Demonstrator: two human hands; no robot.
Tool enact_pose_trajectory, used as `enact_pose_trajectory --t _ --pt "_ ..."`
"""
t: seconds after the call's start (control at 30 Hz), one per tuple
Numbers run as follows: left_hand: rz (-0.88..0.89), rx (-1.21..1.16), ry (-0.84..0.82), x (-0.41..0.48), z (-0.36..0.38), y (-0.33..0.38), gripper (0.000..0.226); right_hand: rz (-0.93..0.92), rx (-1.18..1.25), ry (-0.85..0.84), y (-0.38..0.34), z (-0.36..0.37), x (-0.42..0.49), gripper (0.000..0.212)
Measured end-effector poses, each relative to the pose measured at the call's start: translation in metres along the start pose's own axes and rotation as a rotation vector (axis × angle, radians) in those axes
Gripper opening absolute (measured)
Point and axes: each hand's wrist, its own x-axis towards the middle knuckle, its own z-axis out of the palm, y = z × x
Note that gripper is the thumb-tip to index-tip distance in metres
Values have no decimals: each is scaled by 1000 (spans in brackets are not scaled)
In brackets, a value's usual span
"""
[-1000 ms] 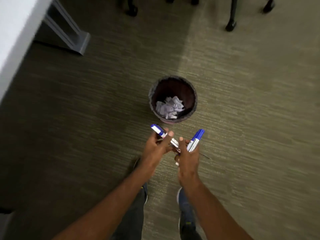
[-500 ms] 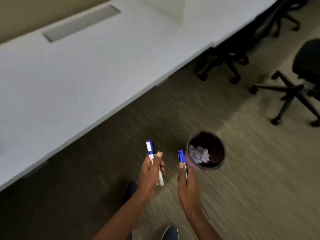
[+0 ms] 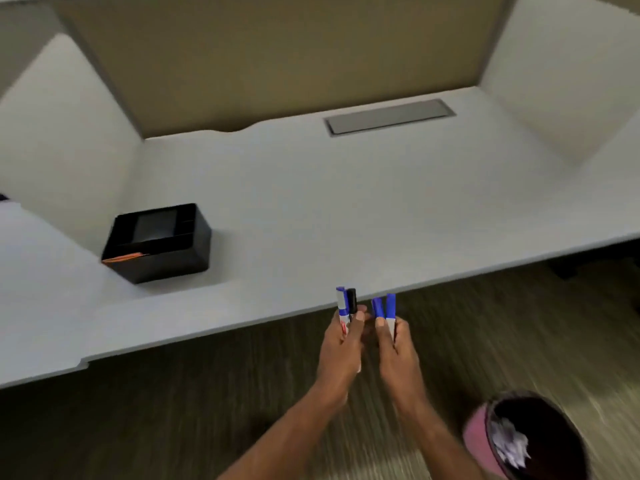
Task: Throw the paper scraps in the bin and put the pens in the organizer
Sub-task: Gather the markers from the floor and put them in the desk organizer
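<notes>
Bin (image 3: 475, 441), pink-walled, stands on the carpet (image 3: 173, 427) at 4 o'clock from the hands; paper scraps (image 3: 512, 445) lie inside it. Organizer (image 3: 166, 266), black and compartmented, sits on the desk (image 3: 311, 202) at 10 o'clock from the hands. Orange items (image 3: 124, 258) lie in its near compartment; the contents of the others are not discernible.

Left hand (image 3: 341, 348) grips a blue-capped pen (image 3: 341, 301) and a black-capped pen (image 3: 352, 300), caps upward. Right hand (image 3: 396, 351), just beside it, grips two blue-capped pens (image 3: 390, 304).

The pen caps overlap the desk's front edge at 12 o'clock. Bare desk surface runs from that edge to the organizer. A grey cover plate (image 3: 389, 116) is set in the desk's far side.
</notes>
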Motion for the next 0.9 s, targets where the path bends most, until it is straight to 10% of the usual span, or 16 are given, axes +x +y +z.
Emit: enact_pose_trajectory --t 0.9 --pt "296 -57 426 120 -350 165 29 -237 51 -379 -233 331 85 22"
